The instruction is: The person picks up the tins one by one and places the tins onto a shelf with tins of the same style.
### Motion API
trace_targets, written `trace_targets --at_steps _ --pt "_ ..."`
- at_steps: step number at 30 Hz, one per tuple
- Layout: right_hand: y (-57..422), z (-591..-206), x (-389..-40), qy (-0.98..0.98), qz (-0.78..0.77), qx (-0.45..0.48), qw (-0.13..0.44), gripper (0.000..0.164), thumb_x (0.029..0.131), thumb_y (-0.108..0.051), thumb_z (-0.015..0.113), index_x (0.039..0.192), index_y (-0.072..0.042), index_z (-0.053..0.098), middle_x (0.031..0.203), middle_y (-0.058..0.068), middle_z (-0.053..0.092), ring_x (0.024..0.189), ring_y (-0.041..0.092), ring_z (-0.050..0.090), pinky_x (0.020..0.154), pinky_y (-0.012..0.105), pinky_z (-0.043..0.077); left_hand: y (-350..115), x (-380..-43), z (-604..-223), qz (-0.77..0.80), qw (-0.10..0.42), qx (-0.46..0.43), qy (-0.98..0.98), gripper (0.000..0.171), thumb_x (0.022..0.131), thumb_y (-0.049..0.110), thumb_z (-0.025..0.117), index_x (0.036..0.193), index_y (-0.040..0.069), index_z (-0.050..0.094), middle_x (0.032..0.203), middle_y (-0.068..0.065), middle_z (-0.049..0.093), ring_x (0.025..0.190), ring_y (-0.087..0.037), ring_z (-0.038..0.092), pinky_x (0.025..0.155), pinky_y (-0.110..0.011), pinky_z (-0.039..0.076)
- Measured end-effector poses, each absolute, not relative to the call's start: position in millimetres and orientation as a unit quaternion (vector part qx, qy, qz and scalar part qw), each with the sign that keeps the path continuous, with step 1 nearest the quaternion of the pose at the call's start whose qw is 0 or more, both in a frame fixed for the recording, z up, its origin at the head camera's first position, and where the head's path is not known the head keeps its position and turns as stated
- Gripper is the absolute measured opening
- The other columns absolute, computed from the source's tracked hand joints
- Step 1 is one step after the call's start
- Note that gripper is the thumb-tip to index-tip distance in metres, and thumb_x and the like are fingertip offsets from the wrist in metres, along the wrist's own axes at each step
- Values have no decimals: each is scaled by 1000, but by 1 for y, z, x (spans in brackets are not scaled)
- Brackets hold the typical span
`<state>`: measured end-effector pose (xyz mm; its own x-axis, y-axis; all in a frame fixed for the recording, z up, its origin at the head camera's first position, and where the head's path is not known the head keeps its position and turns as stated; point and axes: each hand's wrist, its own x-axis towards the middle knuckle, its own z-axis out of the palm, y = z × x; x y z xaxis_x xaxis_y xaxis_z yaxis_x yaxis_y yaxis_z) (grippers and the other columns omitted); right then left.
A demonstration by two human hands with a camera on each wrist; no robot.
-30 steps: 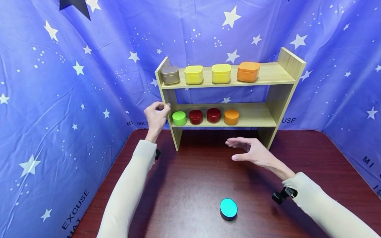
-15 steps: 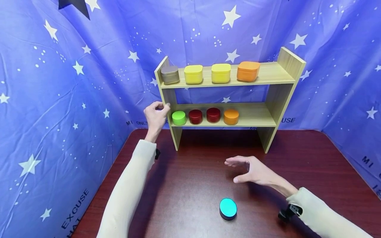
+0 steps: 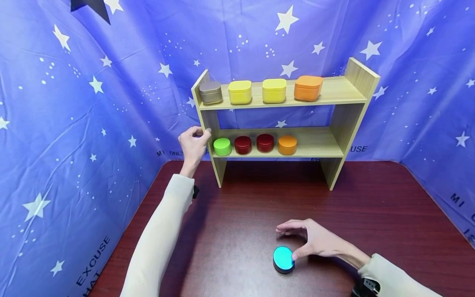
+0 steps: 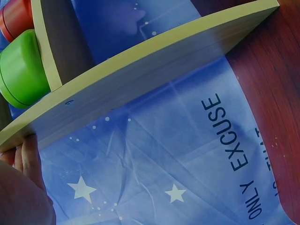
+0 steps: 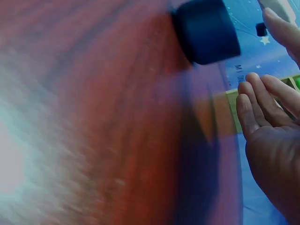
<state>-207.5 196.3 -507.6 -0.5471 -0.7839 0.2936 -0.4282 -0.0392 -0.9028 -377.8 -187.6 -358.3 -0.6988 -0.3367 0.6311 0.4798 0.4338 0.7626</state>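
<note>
My left hand (image 3: 193,144) grips the left side panel of a light wooden two-tier shelf (image 3: 315,142). In the left wrist view its fingers (image 4: 31,161) lie against the panel's outer face. My right hand (image 3: 315,241) hovers low over the table, thumb and fingers spread apart, holding nothing. Just left of its thumb a round tin with a turquoise lid (image 3: 283,258) stands on the table; the thumb tip overlaps the lid's right edge in the head view. The right wrist view shows this tin as a dark cylinder (image 5: 206,33), apart from the fingers.
On the upper tier stand a grey-brown tin (image 3: 210,93), two yellow tins (image 3: 240,93) and an orange one (image 3: 308,89). The lower tier bears round tins: green (image 3: 222,147), two dark red (image 3: 243,145) and orange (image 3: 287,145). A starry blue curtain (image 3: 130,95) surrounds the dark red table (image 3: 230,231).
My right hand has come down from in front of the shelf towards the turquoise-lidded tin. The left hand has stayed on the side panel, and the tins have not moved.
</note>
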Motion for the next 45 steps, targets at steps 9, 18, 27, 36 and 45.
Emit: trace_targets --at_steps 9,18,27,36,45 --pt "194 -523 -195 686 -549 -437 190 68 81 -4 90 143 9 63 134 29 72 130 13 70 115 17 49 -188 -379 -359 -526 388 -48 -756 19 85 15 81 84 -4 81 73 -10 74 64 0 56 67 -14 46" --pt "192 -526 -190 698 -534 -440 186 67 83 -8 91 143 5 65 136 22 73 128 2 66 111 16 50 -188 -380 -360 -527 387 -50 -755 20 85 16 81 84 -5 81 73 -9 73 64 2 57 67 -13 47" --pt "190 -526 -187 724 -502 -443 167 60 82 -11 90 138 -3 70 128 9 77 117 0 67 100 21 56 -188 -379 -360 -526 385 -50 -757 20 86 16 81 86 -5 81 80 -23 75 64 4 55 67 -12 46" --pt "188 -525 -186 726 -502 -441 163 59 83 -11 89 138 -1 70 127 9 77 116 0 67 99 22 57 -187 -379 -360 -527 393 -49 -752 19 83 16 82 82 -4 80 71 -8 73 65 1 56 67 -14 46" --pt "192 -509 -194 749 -489 -430 121 57 83 -11 90 136 0 71 127 8 78 115 0 68 100 20 54 -188 -379 -359 -526 389 -53 -754 19 84 14 82 86 -5 82 81 -26 77 65 5 56 67 -12 46"
